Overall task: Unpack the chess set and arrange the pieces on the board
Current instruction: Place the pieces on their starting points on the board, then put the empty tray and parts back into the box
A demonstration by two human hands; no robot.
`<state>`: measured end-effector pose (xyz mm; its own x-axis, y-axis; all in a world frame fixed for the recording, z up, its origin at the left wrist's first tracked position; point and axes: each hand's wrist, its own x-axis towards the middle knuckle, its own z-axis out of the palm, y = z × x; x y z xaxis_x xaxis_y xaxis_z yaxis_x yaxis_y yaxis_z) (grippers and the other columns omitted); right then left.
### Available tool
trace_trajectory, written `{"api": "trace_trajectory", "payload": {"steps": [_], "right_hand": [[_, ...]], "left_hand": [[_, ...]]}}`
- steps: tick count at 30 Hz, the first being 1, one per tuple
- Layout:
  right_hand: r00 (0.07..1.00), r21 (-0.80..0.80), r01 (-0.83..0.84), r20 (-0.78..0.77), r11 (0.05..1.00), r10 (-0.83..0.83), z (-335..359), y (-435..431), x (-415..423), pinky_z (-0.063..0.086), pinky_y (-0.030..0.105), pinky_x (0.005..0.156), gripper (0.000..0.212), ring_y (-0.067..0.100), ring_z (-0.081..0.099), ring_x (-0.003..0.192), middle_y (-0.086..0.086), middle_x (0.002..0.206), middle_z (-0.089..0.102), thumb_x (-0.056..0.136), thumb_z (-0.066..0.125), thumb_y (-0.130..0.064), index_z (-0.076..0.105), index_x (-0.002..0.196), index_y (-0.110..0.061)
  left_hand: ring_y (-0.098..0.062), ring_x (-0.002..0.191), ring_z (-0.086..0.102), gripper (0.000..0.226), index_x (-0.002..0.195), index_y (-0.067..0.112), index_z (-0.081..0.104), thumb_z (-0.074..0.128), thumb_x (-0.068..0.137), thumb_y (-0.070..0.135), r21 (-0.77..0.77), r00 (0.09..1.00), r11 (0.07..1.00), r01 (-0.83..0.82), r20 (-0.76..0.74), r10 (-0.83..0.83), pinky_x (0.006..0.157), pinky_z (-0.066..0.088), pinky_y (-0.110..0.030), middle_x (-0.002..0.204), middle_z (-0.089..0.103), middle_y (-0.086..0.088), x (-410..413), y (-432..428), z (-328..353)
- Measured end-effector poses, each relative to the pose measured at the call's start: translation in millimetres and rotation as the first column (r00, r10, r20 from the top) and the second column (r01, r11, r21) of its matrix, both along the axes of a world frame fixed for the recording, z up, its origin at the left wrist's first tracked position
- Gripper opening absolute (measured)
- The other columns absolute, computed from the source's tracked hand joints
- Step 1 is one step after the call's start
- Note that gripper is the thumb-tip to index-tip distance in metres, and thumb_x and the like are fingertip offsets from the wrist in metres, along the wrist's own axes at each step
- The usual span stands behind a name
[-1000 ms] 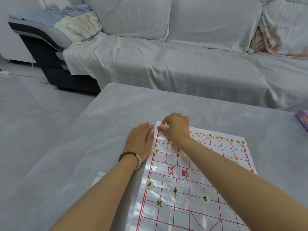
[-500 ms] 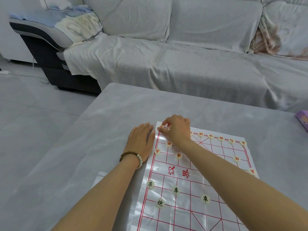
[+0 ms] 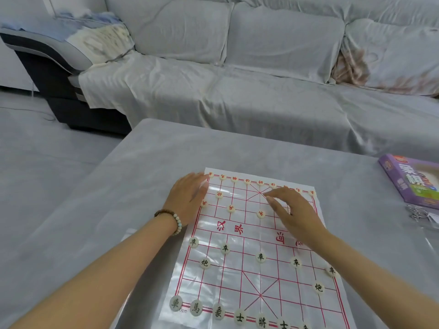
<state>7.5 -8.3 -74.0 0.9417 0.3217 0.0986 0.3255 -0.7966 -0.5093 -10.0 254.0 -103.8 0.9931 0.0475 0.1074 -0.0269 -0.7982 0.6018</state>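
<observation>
A glossy plastic chess board (image 3: 240,276) with red grid lines lies on the grey table (image 3: 123,198). Round cream pieces stand on it: red-lettered ones along the far row (image 3: 234,178) and black-lettered ones along the near row (image 3: 239,317). My left hand (image 3: 188,200) lies flat and open on the board's far left edge. Over the far right part of the board, my right hand (image 3: 288,210) is relaxed with straight fingers and holds nothing. It hides some pieces beneath it.
A purple chess box (image 3: 411,182) lies at the table's right edge, with a metal key ring (image 3: 417,213) just in front of it. A grey covered sofa (image 3: 261,91) runs along the far side. Grey floor (image 3: 47,150) is to the left.
My right hand has let go of the piece at the far left corner and moved right across the board. The camera has tilted down, showing the near row and the box.
</observation>
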Motion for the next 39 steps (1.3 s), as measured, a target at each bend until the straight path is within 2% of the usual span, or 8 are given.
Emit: {"api": "trace_trajectory", "payload": {"steps": [5,8,11,15,28,36,38,39], "right_hand": [[0.975,-0.098,-0.128,-0.192,0.987,0.107,-2,-36,-53,0.022,0.022,0.109,0.047,0.001,0.033,0.132,-0.018,0.144,0.039,0.095,0.028,-0.05,0.041,0.137,-0.034],[0.953,-0.191,-0.23,-0.242,0.954,0.182,-5,-38,-68,0.007,0.016,0.109,0.061,-0.005,0.017,0.137,-0.021,0.151,0.022,0.09,0.013,-0.057,0.029,0.144,-0.034],[0.942,-0.226,-0.275,-0.26,0.934,0.214,-9,-35,-72,0.001,0.016,0.109,0.065,-0.002,0.009,0.141,-0.018,0.155,0.014,0.089,0.009,-0.059,0.023,0.147,-0.032],[0.938,-0.256,-0.291,-0.268,0.922,0.221,-15,-30,-71,-0.002,0.016,0.109,0.053,0.003,0.002,0.143,-0.014,0.156,0.009,0.098,0.017,-0.048,0.018,0.148,-0.028],[0.938,-0.253,-0.308,-0.24,0.917,0.248,-25,9,-52,0.003,0.026,0.115,0.054,0.009,0.002,0.145,-0.009,0.157,0.007,0.1,0.016,-0.047,0.017,0.149,-0.025],[0.947,-0.221,-0.284,-0.214,0.933,0.238,-26,19,-45,0.007,0.028,0.115,0.052,0.01,0.007,0.145,-0.008,0.157,0.013,0.1,0.018,-0.045,0.022,0.148,-0.024],[0.95,-0.147,-0.258,-0.219,0.955,0.223,-22,15,-48,0.011,0.028,0.115,0.052,0.01,0.014,0.144,-0.007,0.156,0.019,0.1,0.021,-0.046,0.026,0.147,-0.024],[0.954,-0.091,-0.226,-0.224,0.97,0.202,-19,10,-51,0.013,0.028,0.114,0.052,0.01,0.018,0.142,-0.008,0.155,0.023,0.099,0.022,-0.048,0.029,0.146,-0.025]], "left_hand": [[0.0,0.137,0.015,0.105,0.143,0.028,0.029,-0.024,0.065,0.075,0.255,0.935,0.9,0.354,-0.107,-0.338,0.112,0.003,-0.021,0.15,0.021,0.017,-54,-44,27],[-0.006,0.139,0.018,0.076,0.144,0.027,0.027,-0.006,0.084,0.06,0.332,0.903,0.841,0.427,-0.195,-0.382,0.113,0.001,-0.025,0.152,0.023,0.011,-74,-67,23],[-0.007,0.142,0.01,0.055,0.147,0.027,0.019,0.007,0.097,0.048,0.39,0.896,0.818,0.423,-0.313,-0.314,0.117,-0.002,-0.031,0.155,0.015,0.011,-81,-77,17],[-0.008,0.143,0.006,0.057,0.149,0.025,0.012,0.006,0.097,0.049,0.445,0.902,0.806,0.391,-0.359,-0.24,0.117,-0.003,-0.035,0.156,0.009,0.011,-82,-78,16],[-0.007,0.143,0.005,0.055,0.148,0.027,0.01,0.008,0.098,0.048,0.476,0.906,0.801,0.364,-0.381,-0.185,0.116,-0.002,-0.033,0.156,0.006,0.012,-71,-43,19],[-0.008,0.142,0.011,0.054,0.147,0.025,0.017,0.012,0.099,0.046,0.431,0.905,0.827,0.362,-0.376,-0.199,0.116,0.005,-0.032,0.155,0.013,0.01,-60,-33,18],[-0.012,0.138,0.025,0.051,0.142,0.023,0.032,0.015,0.099,0.044,0.416,0.913,0.839,0.351,-0.352,-0.207,0.114,0.016,-0.032,0.15,0.028,0.008,-59,-35,20],[-0.015,0.127,0.04,0.045,0.13,0.022,0.045,0.017,0.099,0.041,0.406,0.924,0.85,0.335,-0.32,-0.211,0.107,0.027,-0.03,0.139,0.044,0.008,-58,-38,23]]}}
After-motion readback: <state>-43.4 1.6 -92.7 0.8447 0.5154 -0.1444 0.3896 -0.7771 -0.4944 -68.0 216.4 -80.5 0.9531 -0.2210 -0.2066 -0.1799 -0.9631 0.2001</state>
